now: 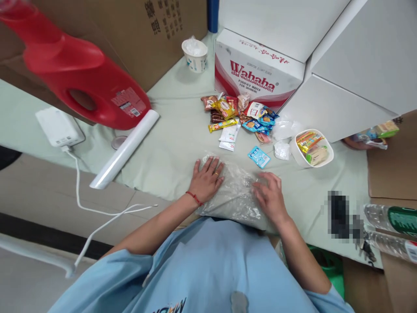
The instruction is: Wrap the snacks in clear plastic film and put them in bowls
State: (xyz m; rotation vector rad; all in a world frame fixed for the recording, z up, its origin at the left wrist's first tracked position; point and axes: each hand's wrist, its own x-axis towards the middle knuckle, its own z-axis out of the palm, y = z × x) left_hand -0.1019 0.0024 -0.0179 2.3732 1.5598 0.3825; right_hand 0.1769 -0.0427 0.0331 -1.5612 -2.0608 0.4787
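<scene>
A clear plastic bag (239, 191) lies spread and crinkled at the near edge of the cloth-covered table. My left hand (206, 179) rests flat on its left side, fingers stretched out. On the right side of the bag is my right hand (270, 195), fingers apart and slightly bent, the tips touching or just over the plastic. Beyond the bag lie a small blue packet (259, 157), white sachets (229, 137), a yellow snack stick (223, 125) and a heap of wrapped snacks (228, 108). Crumpled clear plastic (282, 150) sits beside a white tub (296, 153) with wrapped snacks inside.
A Wahaha carton (254, 78) and a paper cup (196, 61) stand at the back. Leftward are a red jug (97, 87), a white roll (127, 148) and a white power bank (60, 126) with a cable. Plastic bottles (378, 217) lie at the right.
</scene>
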